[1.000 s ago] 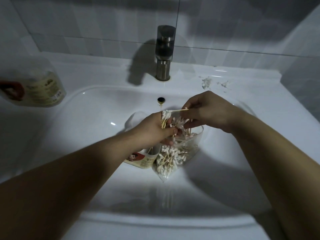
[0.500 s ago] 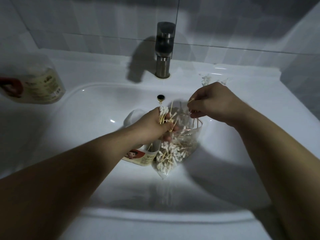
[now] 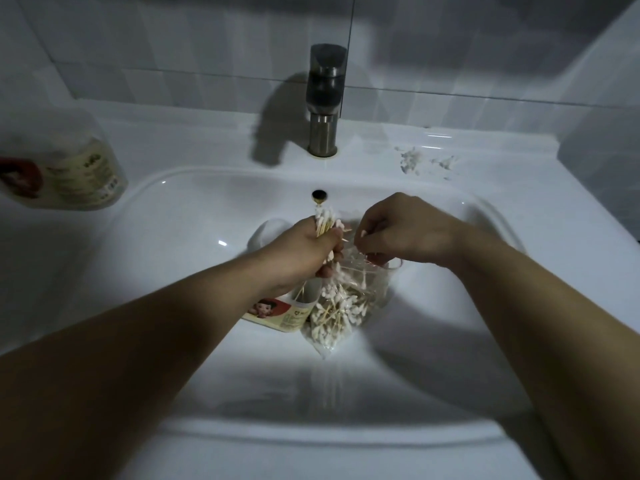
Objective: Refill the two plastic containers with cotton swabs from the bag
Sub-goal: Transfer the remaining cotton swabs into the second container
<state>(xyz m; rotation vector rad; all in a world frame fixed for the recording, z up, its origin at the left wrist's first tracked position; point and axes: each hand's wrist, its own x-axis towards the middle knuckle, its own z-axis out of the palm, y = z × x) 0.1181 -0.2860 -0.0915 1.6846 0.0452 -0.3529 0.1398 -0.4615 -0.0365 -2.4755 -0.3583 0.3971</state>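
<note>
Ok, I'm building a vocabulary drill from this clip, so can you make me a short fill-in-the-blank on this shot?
The bundle of wooden-stick cotton swabs is gripped by the ____.
The right hand pinches swabs at the mouth of the clear plastic ____.
The ceramic sink beneath both hands is coloured ____.
Missing: left hand; bag; white.

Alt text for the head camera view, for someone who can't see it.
Over a white sink, the left hand grips a bundle of cotton swabs while the right hand pinches a swab at the mouth of the clear bag.
</note>
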